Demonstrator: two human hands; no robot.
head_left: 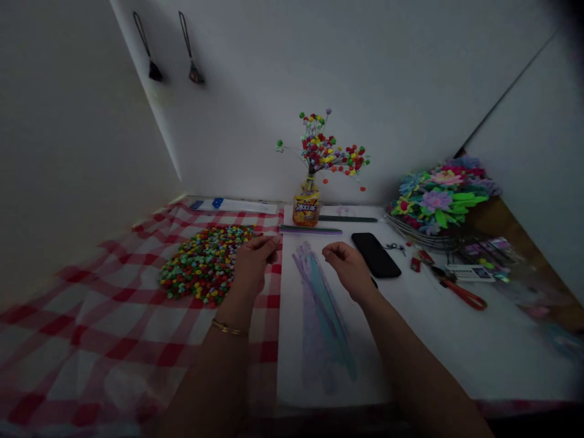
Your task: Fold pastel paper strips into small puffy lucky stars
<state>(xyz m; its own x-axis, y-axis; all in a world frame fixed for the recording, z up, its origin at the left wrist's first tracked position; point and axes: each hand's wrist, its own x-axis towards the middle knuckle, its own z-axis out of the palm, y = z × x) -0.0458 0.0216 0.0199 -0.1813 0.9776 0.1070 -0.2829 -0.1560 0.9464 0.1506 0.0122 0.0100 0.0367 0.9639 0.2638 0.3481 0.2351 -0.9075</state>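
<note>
My left hand (257, 263) is raised above the edge between the checked cloth and the white surface, its thumb and fingers pinched together. Whatever it pinches is too small or dim to make out. Level with it, to the right, my right hand (349, 267) is pinched in the same way, and its contents cannot be made out either. The hands are apart. Between and below them lie long lilac and teal strips (326, 304) on the white surface. Beside my left hand spreads a pile of small colourful folded pieces (201, 261), star-like in shape.
A yellow-labelled bottle (305, 208) holds stems with colourful beads. Darker strips (310, 230) lie before it. Right of my right hand are a black phone (376, 254), orange-handled pliers (463, 294) and a bunch of fuzzy flowers (438, 194). A red-and-white checked cloth (123, 328) covers the left.
</note>
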